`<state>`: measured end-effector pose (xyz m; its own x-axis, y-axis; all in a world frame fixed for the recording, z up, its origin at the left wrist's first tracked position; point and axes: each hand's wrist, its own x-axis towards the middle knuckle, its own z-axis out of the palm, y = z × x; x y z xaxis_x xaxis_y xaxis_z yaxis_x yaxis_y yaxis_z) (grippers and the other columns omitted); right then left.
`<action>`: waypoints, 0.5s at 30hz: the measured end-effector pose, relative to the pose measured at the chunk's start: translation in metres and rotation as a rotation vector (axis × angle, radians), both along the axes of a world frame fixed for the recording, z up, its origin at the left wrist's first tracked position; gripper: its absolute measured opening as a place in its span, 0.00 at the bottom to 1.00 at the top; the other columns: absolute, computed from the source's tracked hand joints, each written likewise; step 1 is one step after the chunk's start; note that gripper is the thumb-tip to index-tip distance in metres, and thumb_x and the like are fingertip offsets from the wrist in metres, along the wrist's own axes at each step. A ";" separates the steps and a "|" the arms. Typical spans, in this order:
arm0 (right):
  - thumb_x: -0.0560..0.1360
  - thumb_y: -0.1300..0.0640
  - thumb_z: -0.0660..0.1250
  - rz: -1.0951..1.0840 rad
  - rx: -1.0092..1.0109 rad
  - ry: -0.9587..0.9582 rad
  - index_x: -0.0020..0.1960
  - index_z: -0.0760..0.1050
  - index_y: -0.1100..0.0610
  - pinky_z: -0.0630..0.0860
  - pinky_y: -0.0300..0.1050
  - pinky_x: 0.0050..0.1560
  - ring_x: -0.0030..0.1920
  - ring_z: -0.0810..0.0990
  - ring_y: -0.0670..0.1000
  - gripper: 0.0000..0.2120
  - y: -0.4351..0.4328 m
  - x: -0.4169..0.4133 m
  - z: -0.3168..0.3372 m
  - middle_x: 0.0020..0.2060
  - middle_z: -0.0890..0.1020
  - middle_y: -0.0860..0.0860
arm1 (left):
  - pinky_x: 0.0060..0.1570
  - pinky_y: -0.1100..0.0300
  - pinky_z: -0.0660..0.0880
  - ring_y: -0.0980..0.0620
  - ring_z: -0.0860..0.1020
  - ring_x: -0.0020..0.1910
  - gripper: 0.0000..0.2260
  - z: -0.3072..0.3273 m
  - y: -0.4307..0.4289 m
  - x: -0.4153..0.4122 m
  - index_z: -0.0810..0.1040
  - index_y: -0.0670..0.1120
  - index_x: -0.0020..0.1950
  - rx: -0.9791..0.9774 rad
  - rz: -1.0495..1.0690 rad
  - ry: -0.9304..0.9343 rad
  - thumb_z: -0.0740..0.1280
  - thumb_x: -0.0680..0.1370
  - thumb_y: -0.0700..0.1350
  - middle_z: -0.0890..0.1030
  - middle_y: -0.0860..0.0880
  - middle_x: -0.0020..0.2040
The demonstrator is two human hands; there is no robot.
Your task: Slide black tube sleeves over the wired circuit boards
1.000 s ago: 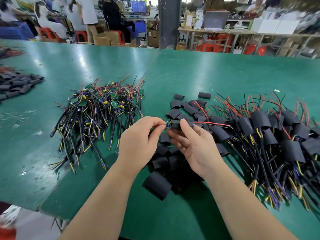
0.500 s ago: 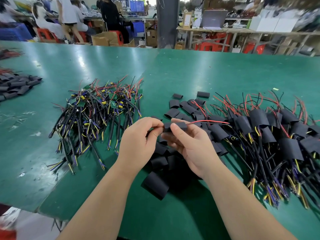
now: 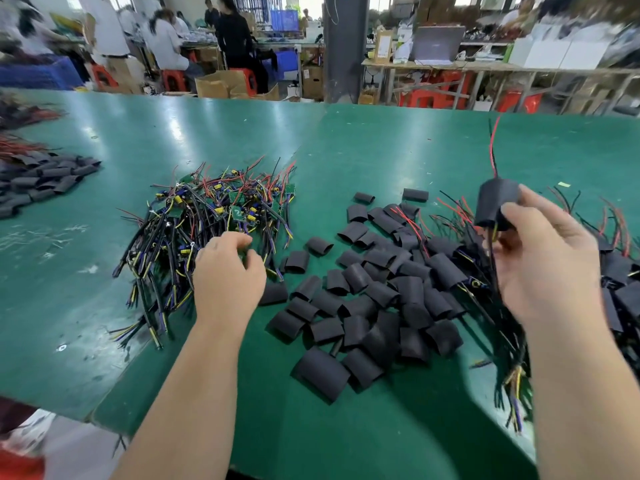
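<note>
My right hand (image 3: 543,265) holds a sleeved board (image 3: 497,204) above the right pile, its black sleeve pinched between thumb and fingers, red and black wires sticking up from it. My left hand (image 3: 227,271) reaches with curled fingers into the near edge of the pile of bare wired circuit boards (image 3: 214,216); whether it grips one I cannot tell. Loose black tube sleeves (image 3: 367,296) lie heaped between my arms. Sleeved boards (image 3: 620,271) are piled at the right edge.
The green table (image 3: 381,150) stretches far back. Another heap of black sleeves (image 3: 41,183) and red wires lies at the far left. People, stools and cartons stand beyond the table. The table's near edge runs at the lower left.
My hands have parted. The right hand has carried the sleeved board up and to the right. The left hand has let go and moved left to the pile of bare boards.
</note>
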<state>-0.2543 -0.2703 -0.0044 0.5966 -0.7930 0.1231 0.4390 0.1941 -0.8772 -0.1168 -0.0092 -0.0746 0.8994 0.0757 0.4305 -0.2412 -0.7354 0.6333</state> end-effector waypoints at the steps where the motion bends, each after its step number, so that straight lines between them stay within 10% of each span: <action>1: 0.74 0.65 0.67 -0.090 -0.192 0.128 0.47 0.83 0.51 0.74 0.39 0.38 0.35 0.76 0.49 0.11 -0.007 -0.003 -0.002 0.34 0.82 0.48 | 0.57 0.49 0.71 0.42 0.74 0.57 0.12 -0.002 0.000 0.002 0.78 0.47 0.59 0.114 0.034 0.068 0.64 0.77 0.45 0.78 0.45 0.56; 5: 0.68 0.66 0.69 -0.295 -1.043 0.864 0.59 0.80 0.60 0.70 0.46 0.58 0.57 0.75 0.55 0.19 -0.019 -0.011 -0.018 0.53 0.80 0.62 | 0.60 0.48 0.64 0.43 0.69 0.61 0.16 -0.006 -0.002 0.002 0.78 0.51 0.61 0.421 0.126 0.195 0.62 0.78 0.56 0.74 0.46 0.62; 15: 0.74 0.60 0.67 -0.081 -1.188 0.765 0.57 0.80 0.55 0.61 0.36 0.44 0.44 0.74 0.52 0.12 0.030 0.011 -0.034 0.51 0.77 0.54 | 0.55 0.49 0.66 0.42 0.75 0.56 0.14 0.013 -0.021 0.012 0.74 0.53 0.64 0.402 0.123 -0.026 0.57 0.81 0.52 0.80 0.46 0.57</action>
<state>-0.2434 -0.2405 -0.0381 0.7775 -0.4821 0.4037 -0.2377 -0.8197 -0.5211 -0.1044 -0.0304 -0.0617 0.8828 0.0035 0.4698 -0.1478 -0.9472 0.2847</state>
